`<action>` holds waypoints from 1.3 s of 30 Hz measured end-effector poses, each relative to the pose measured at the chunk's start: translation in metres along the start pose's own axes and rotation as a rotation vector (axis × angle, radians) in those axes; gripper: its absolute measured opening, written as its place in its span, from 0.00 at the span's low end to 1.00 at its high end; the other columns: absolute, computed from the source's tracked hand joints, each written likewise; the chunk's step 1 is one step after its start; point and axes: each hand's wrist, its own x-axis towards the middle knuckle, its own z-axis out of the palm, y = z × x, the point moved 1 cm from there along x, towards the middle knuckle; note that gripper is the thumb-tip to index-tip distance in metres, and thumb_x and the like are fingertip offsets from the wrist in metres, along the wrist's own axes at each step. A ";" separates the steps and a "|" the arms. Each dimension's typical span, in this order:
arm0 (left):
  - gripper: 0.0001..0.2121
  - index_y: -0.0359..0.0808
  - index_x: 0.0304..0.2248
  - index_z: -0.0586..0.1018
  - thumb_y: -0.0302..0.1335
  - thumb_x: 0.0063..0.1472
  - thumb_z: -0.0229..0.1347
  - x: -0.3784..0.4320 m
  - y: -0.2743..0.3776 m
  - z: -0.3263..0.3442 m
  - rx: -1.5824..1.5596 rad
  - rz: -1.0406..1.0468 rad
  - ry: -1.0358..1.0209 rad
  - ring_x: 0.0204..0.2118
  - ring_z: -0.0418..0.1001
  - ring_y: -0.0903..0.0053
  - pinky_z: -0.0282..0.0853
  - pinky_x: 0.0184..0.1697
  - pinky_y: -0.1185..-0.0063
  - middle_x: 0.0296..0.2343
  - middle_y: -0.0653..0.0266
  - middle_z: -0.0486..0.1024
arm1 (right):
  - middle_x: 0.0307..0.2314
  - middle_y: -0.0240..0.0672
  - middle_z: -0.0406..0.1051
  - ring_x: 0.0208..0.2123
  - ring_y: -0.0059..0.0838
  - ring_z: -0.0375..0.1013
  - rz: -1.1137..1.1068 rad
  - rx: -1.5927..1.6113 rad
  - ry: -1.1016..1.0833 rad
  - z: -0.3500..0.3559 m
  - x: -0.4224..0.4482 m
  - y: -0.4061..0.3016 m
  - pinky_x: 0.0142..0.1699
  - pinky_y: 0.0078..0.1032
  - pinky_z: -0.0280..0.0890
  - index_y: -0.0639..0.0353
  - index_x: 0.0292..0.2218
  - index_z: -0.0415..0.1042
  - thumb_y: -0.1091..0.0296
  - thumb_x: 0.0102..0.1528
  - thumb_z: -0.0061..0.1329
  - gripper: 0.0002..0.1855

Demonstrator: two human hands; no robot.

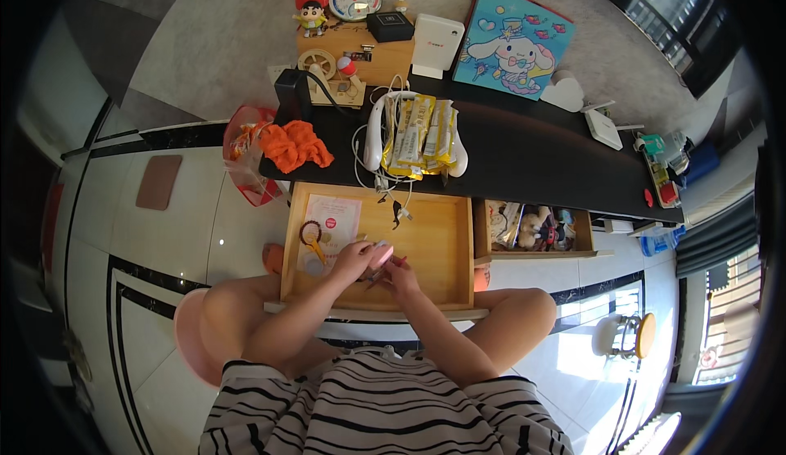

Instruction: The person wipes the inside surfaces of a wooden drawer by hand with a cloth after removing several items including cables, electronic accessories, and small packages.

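Note:
Over an open wooden drawer (439, 240), my left hand (353, 263) holds a small pink object (382, 252), perhaps a case. My right hand (403, 278) is close beside it, its fingers around a few small slim items (374, 280) too small to name. In the drawer's left half lies a pink-and-white printed paper (338, 209). A dark beaded hair tie (311, 232), a small yellow item (317, 251) and a round greyish disc (314, 266) rest on or beside that paper.
Above the drawer, a black desktop (516, 148) bears yellow sachets (412, 136), tangled white cables (362, 160) and an orange cloth (295, 146). A second drawer (533, 253) with plush toys stands open at right. A red bin (236, 126) is at the desk's left end.

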 end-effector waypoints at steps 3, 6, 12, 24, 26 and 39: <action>0.16 0.33 0.38 0.78 0.38 0.61 0.49 -0.007 0.015 0.004 0.102 0.008 -0.009 0.33 0.75 0.61 0.68 0.36 0.74 0.31 0.52 0.77 | 0.29 0.30 0.69 0.29 0.24 0.69 -0.019 0.010 0.026 -0.006 0.000 -0.001 0.36 0.27 0.71 0.54 0.45 0.68 0.70 0.60 0.38 0.12; 0.17 0.34 0.40 0.77 0.39 0.62 0.49 -0.020 0.033 0.004 0.060 0.032 -0.032 0.35 0.76 0.63 0.69 0.37 0.75 0.33 0.53 0.77 | 0.29 0.30 0.69 0.31 0.25 0.70 -0.052 -0.042 0.054 -0.002 -0.020 -0.017 0.38 0.27 0.71 0.55 0.46 0.67 0.68 0.60 0.39 0.12; 0.18 0.31 0.47 0.72 0.37 0.64 0.49 -0.048 0.072 0.011 -0.192 0.130 -0.018 0.39 0.75 0.69 0.69 0.42 0.77 0.38 0.53 0.76 | 0.36 0.33 0.68 0.36 0.25 0.71 -0.164 -0.142 -0.055 -0.033 -0.059 -0.052 0.40 0.26 0.71 0.61 0.49 0.65 0.66 0.60 0.42 0.17; 0.20 0.35 0.54 0.64 0.29 0.64 0.49 0.043 0.213 0.064 -0.263 0.565 0.196 0.47 0.64 0.63 0.61 0.51 0.74 0.44 0.53 0.65 | 0.29 0.34 0.72 0.28 0.18 0.70 -0.595 -0.112 0.051 -0.083 -0.069 -0.233 0.30 0.16 0.67 0.65 0.58 0.51 0.70 0.57 0.50 0.32; 0.22 0.33 0.55 0.61 0.25 0.62 0.49 0.071 0.230 0.085 -0.239 0.584 0.189 0.50 0.62 0.59 0.59 0.54 0.72 0.49 0.49 0.58 | 0.33 0.36 0.71 0.32 0.21 0.71 -0.608 -0.123 -0.027 -0.098 -0.046 -0.257 0.36 0.19 0.67 0.66 0.56 0.57 0.72 0.59 0.43 0.24; 0.33 0.31 0.57 0.53 0.17 0.48 0.45 0.172 0.250 0.138 -0.070 0.376 0.071 0.55 0.57 0.44 0.56 0.58 0.64 0.52 0.35 0.54 | 0.48 0.45 0.65 0.50 0.34 0.67 -0.573 0.040 -0.148 -0.118 0.002 -0.302 0.55 0.28 0.62 0.67 0.57 0.55 0.85 0.55 0.35 0.27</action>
